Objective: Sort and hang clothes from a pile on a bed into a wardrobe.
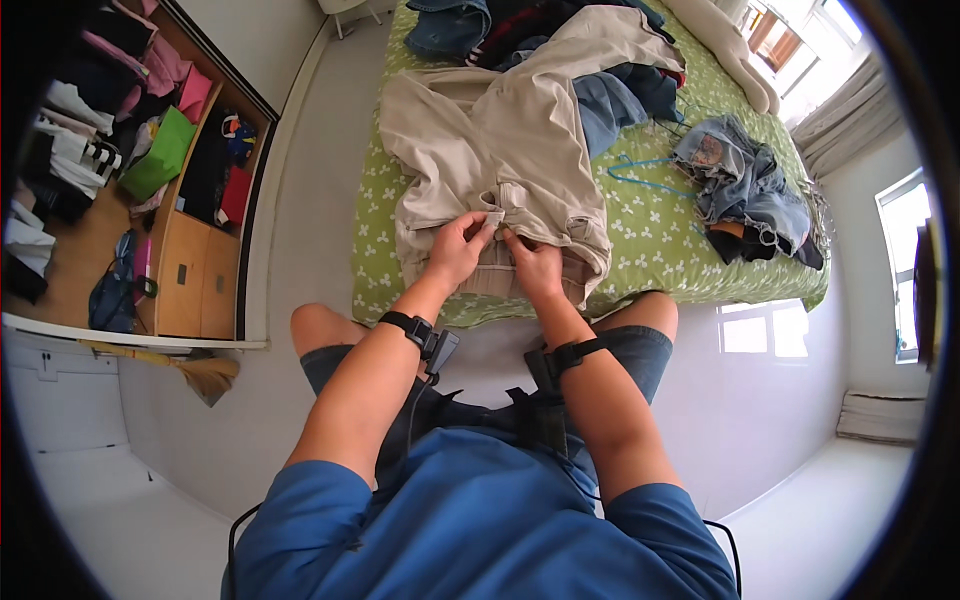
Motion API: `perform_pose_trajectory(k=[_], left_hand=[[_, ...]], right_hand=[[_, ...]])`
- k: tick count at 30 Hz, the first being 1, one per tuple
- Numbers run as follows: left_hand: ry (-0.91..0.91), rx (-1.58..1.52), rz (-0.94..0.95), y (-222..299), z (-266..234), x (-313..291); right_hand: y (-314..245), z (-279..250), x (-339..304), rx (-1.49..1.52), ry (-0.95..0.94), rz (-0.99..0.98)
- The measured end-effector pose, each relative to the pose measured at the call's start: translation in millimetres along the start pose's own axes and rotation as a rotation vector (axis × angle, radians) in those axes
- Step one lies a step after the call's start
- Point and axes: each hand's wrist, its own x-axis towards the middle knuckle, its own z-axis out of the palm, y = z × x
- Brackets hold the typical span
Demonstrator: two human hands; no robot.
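Observation:
A pair of beige trousers (pixel 465 135) lies spread on the bed, its waistband toward me and its legs stretching away to the far right. My left hand (pixel 460 248) pinches the waistband beside the fly, thumb and fingers closed on the cloth. Just to its right, my right hand (pixel 534 262) has its fingers closed on the other side of the waist opening, some of them hidden in the fabric. Both hands are close together at the front of the trousers.
The bed has a green patterned sheet (pixel 375 255). Folded jeans (pixel 447 28) and dark clothes lie at its far side. On the right are a blue hanger (pixel 640 172) and crumpled denim (pixel 745 180). An open wardrobe (pixel 195 275) holds clothes at left; a broom (pixel 205 375) lies nearby.

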Motion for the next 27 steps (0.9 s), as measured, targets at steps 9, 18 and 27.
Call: perform_pose_trajectory(k=[9,18,27], left_hand=[[-0.045,0.097,0.075,11.2,-3.9,-9.5],[-0.02,0.326,0.322,19.6,3.1,-14.9],[0.002,0.444,0.45,15.1,16.7,-28.5]], right_hand=[[-7.4,-1.5,-5.5,-0.086,-0.043,-0.029],[-6.8,-5.9,-6.7,-0.14,-0.084,-0.056],[-4.0,-30.3,0.9,-0.138,-0.202,-0.042]])
